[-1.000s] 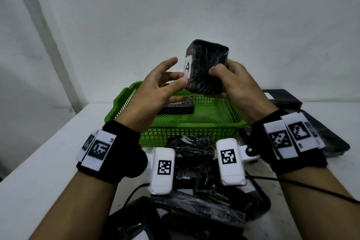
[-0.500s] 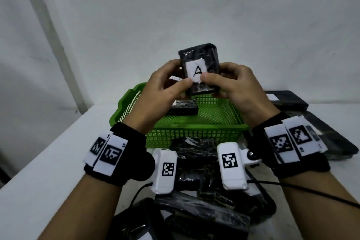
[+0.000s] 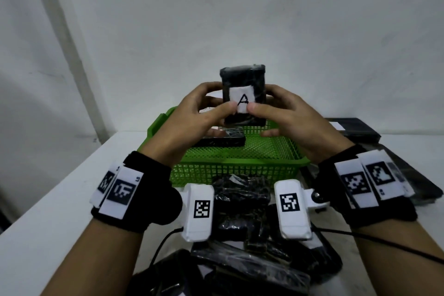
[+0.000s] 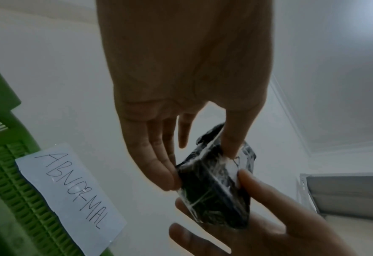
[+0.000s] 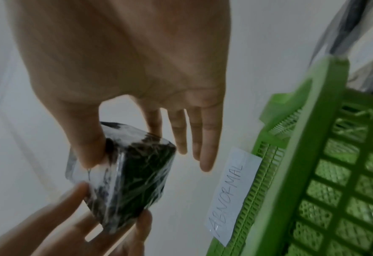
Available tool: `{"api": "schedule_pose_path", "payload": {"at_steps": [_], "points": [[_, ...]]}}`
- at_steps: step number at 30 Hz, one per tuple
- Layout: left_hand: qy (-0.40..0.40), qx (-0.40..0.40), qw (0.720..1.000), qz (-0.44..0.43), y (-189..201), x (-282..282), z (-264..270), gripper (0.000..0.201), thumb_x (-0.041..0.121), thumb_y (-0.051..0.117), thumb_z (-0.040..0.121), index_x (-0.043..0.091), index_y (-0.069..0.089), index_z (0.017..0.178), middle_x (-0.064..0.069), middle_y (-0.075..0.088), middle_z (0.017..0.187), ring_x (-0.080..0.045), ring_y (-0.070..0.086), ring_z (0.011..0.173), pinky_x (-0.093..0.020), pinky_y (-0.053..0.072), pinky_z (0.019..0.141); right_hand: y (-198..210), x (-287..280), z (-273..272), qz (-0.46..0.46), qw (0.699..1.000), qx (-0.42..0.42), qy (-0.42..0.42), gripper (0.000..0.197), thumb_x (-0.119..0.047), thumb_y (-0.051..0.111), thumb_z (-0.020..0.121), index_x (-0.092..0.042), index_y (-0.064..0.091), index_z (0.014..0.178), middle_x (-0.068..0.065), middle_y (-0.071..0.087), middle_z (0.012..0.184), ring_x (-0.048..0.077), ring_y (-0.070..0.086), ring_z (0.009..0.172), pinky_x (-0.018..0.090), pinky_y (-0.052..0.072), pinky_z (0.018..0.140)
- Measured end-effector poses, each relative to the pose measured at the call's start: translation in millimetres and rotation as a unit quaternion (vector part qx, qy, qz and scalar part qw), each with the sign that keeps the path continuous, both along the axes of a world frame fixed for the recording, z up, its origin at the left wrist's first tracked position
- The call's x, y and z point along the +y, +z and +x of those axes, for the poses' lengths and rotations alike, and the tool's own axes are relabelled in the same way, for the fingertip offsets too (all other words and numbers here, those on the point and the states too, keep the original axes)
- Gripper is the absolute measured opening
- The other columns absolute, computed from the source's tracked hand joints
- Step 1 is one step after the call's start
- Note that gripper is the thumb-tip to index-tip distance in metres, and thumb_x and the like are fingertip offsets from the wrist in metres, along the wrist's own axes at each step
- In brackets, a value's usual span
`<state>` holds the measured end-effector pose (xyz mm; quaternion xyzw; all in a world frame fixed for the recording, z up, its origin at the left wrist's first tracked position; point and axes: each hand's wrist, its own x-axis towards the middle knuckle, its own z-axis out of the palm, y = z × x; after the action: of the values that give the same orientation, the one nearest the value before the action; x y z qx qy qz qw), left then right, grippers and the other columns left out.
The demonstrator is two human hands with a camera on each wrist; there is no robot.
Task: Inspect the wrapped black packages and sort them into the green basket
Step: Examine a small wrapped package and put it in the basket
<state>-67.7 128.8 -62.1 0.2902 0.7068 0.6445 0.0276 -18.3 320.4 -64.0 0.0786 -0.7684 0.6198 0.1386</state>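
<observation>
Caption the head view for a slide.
Both hands, left and right, hold a wrapped package labelled A above the green basket.

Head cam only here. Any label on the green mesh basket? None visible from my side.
Observer: Yes. A white paper sign with ABNORMAL handwritten on it is stuck to the green plastic mesh basket. Which wall, I cannot tell.
Operator: Right-hand grip behind the package?
Observer: The right hand pinches the plastic-wrapped black package, thumb in front, one finger behind. Its other three fingers are straight and clear of it.
Operator: Left?
Observer: The left hand has its thumb on the labelled face and its fingers against the package's side edge.
</observation>
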Motion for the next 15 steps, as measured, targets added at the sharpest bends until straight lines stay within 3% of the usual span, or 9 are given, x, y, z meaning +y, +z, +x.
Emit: {"api": "schedule_pose_path", "payload": {"at_steps": [2, 5, 9, 12, 15], "points": [[-0.008, 0.023, 1.0, -0.012, -1.3, -0.9, -0.2, 0.048, 0.024, 0.069, 0.091, 0.027, 0.052, 0.135, -0.003, 0.066, 0.12, -0.021, 0.072, 0.098, -0.03, 0.06, 0.076, 2.7, 5.3, 4.4, 0.013, 0.999, -0.032, 0.032, 0.061, -0.055, 0.07, 0.076, -0.035, 0.058, 0.133, -0.009, 0.069, 0.126, 0.011, 0.07, 0.108, 0.038, 0.057, 0.08], [-0.031, 0.075, 0.996, -0.044, -3.8, -2.2, -1.2, 0.055, 0.013, 0.072, 0.089, 0.031, 0.05, 0.136, 0.003, 0.061, 0.127, -0.025, 0.071, 0.099, -0.038, 0.06, 0.085, 7.4, 8.0, 10.0, -0.046, 0.993, -0.087, 0.069, 0.073, -0.074, 0.062, 0.069, -0.036, 0.061, 0.131, -0.006, 0.068, 0.128, 0.025, 0.074, 0.105, 0.046, 0.061, 0.076], [-0.06, 0.103, 0.991, -0.069, -5.6, -1.4, -0.2, 0.059, 0.01, 0.074, 0.086, 0.031, 0.051, 0.135, 0.012, 0.057, 0.135, -0.014, 0.07, 0.102, -0.035, 0.056, 0.09, 8.5, 3.5, 7.5, -0.084, 0.994, -0.071, 0.014, 0.053, -0.053, 0.065, 0.081, -0.019, 0.067, 0.122, 0.004, 0.073, 0.12, 0.028, 0.075, 0.099, 0.044, 0.063, 0.075], [-0.096, 0.072, 0.992, -0.038, -3.9, -2.4, 1.2, 0.059, 0.011, 0.062, 0.085, 0.029, 0.049, 0.14, 0.014, 0.052, 0.143, -0.016, 0.067, 0.112, -0.038, 0.057, 0.092, 9.4, 4.1, 7.1, -0.096, 0.995, -0.021, -0.022, 0.041, -0.036, 0.069, 0.088, -0.009, 0.067, 0.12, 0.008, 0.075, 0.115, 0.03, 0.076, 0.094, 0.041, 0.063, 0.072], [-0.122, 0.044, 0.992, -0.004, -3.2, -1.9, 1.5, 0.053, 0.012, 0.056, 0.087, 0.028, 0.052, 0.137, 0.013, 0.054, 0.143, -0.018, 0.062, 0.122, -0.039, 0.056, 0.092, 10.9, 6.7, 7.6, -0.094, 0.995, 0.015, -0.041, 0.037, -0.03, 0.071, 0.089, -0.005, 0.066, 0.115, 0.012, 0.075, 0.113, 0.036, 0.075, 0.093, 0.043, 0.064, 0.069]]}}
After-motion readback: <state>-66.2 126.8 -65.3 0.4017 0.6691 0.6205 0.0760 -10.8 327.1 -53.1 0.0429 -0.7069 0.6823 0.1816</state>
